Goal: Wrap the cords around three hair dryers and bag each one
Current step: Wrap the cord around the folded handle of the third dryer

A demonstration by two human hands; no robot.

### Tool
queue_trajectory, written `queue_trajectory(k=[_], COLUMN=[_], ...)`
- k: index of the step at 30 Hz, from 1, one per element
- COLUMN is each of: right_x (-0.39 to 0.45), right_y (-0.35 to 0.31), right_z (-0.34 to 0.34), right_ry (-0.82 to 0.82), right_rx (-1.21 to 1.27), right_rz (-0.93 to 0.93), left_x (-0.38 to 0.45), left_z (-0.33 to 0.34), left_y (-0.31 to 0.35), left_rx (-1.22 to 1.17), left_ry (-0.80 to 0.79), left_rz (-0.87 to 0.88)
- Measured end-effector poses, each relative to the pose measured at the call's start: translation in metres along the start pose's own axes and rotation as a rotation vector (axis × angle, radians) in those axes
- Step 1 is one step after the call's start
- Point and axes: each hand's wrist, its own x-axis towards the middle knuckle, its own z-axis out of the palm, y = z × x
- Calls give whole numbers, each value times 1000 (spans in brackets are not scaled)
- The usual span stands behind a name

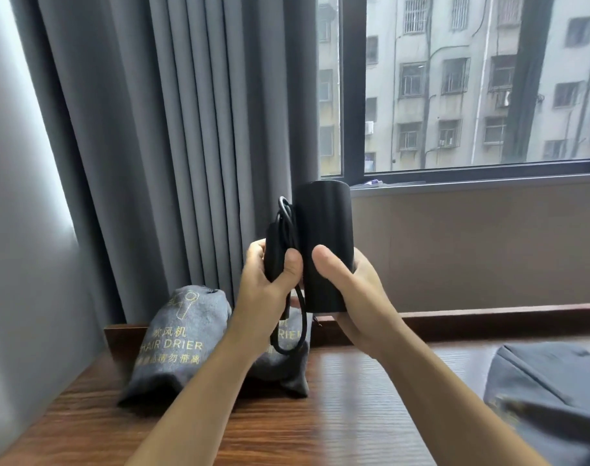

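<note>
I hold a black hair dryer [323, 237] upright above the wooden table [337, 415]. My right hand [350, 297] grips the lower part of its barrel. My left hand [270, 277] grips the folded handle together with the bundled black cord [286, 223], and a loop of cord hangs below my fingers. A filled grey bag [175, 341] printed "HAIR DRIER" stands on the table at the left. A second grey bag [286, 361] sits right behind my left wrist, partly hidden. Another grey bag [549, 395] lies at the table's right edge.
Grey curtains [172, 146] hang behind the table at the left. A window [471, 85] with a dark frame looks onto an apartment block. A raised wooden ledge [488, 319] runs along the table's back edge under a brown wall panel.
</note>
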Motion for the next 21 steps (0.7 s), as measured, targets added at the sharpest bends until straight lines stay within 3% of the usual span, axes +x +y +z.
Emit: queue_trajectory(k=[4, 8, 11, 21], right_x=[-32, -87, -123, -201], right_y=[3, -6, -4, -4], right_z=[-15, -32, -38, -69], right_ry=[45, -111, -189, 32], right_rx=[-19, 272, 317, 401], right_rz=[27, 53, 87, 120], left_x=[-24, -61, -89, -138], left_z=[17, 36, 52, 117], left_y=[-11, -14, -16, -28], left_rx=[-138, -209, -260, -54], left_ry=[-38, -96, -161, -216], left_rz=[-54, -56, -43, 18])
